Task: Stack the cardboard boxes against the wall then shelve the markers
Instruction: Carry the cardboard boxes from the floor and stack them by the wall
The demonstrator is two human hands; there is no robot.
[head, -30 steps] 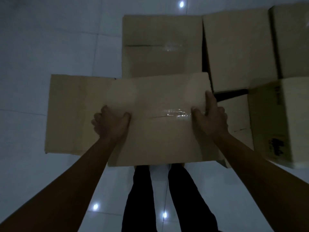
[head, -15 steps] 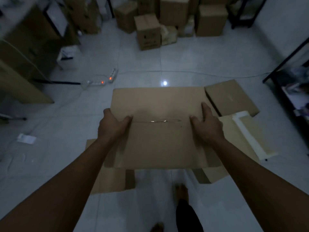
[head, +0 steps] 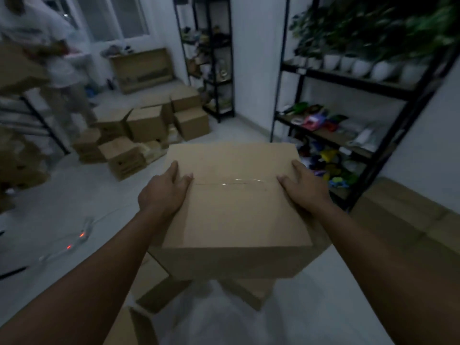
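I carry a taped cardboard box point(head: 236, 212) at chest height, its top facing me. My left hand point(head: 163, 192) grips its left edge and my right hand point(head: 305, 188) grips its right edge, thumbs on the top beside the tape seam. Flattened cardboard point(head: 159, 292) lies on the floor under the box. More closed boxes point(head: 146, 125) are piled on the floor ahead at the left. A black shelf rack point(head: 348, 135) stands at the right against the white wall, with colourful packets on its lower shelves. I cannot make out any markers.
Potted plants point(head: 361, 66) line the rack's upper shelf. A second black rack point(head: 214, 70) stands further back. A person in white point(head: 57, 53) stands at the far left. A power strip with red lights point(head: 74, 241) and its cable lie on the floor. Flat cardboard point(head: 410, 220) leans low at the right.
My view has swung up from the floor to the room and the shelf rack. Both hands keep the same hold on the box, which has been lifted up off the floor.
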